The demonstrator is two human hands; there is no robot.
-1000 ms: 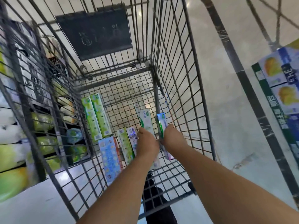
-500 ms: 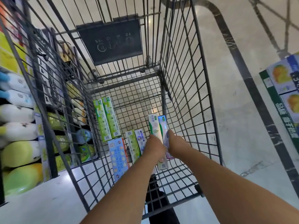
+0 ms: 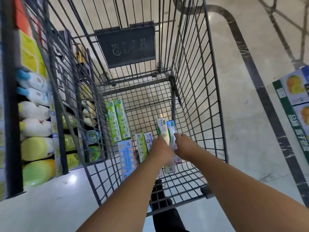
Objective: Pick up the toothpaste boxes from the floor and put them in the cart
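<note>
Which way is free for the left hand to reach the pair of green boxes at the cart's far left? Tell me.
Probably straight ahead and leftward: the left hand is already inside the cart, and only bare wire floor lies before the green boxes.

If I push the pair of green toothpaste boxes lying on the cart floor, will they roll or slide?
The green toothpaste boxes look flat-sided and lie flat on the cart floor, so they would probably slide, not roll. The wire grid may catch their edges. Being thin cardboard, they are likely light and could dent if squeezed.

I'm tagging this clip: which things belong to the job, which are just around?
Job: cart; toothpaste boxes in it; the two boxes under left hand and right hand.
Around: shelf bottles; fruit carton.
</note>
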